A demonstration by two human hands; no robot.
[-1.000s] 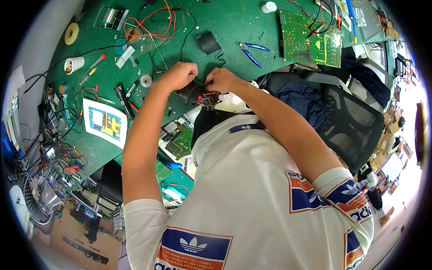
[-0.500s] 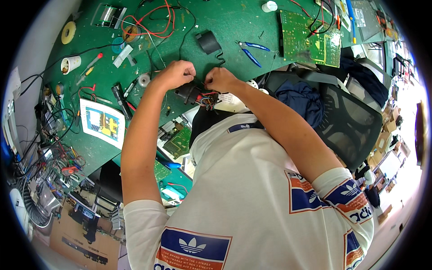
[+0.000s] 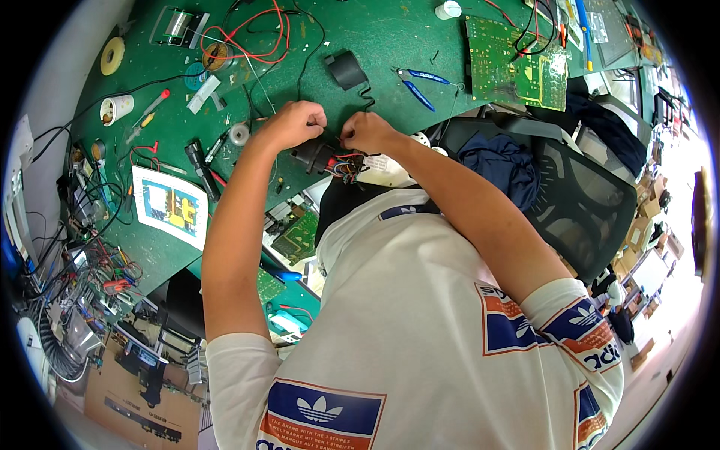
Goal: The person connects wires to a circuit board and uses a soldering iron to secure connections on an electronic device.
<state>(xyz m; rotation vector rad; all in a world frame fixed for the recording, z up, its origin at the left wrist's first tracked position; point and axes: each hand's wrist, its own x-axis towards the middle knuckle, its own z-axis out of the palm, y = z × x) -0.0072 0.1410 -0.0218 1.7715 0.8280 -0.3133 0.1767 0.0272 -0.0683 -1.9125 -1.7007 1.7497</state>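
Near the upper middle of the frame, over the green work mat [image 3: 390,30], both hands meet above a small black component [image 3: 319,156] with a bundle of coloured wires [image 3: 346,166] trailing from its right side. The left hand [image 3: 294,124] is curled into a loose fist, fingers folded tight and pinching something thin at the top edge of the black component; what exactly sits between the fingertips is too small to tell. The right hand [image 3: 369,133] is likewise closed, its fingertips pressed together on the wires just to the right of the component, so the two hands lie close beside each other with the part between and slightly below them. A white object [image 3: 386,171] lies just under the right wrist. Above the hands, a black cylindrical part [image 3: 346,70] with a coiled lead rests on the mat, and to the right of it lie blue-handled cutters [image 3: 420,81]. A large green circuit board [image 3: 516,54] sits in the upper right, with wires running off it. Red and black leads [image 3: 255,34] loop across the upper left, near a roll of yellow tape [image 3: 112,55]. A printed sheet [image 3: 171,205] lies at the left, and a black mesh chair [image 3: 577,202] stands at the right.
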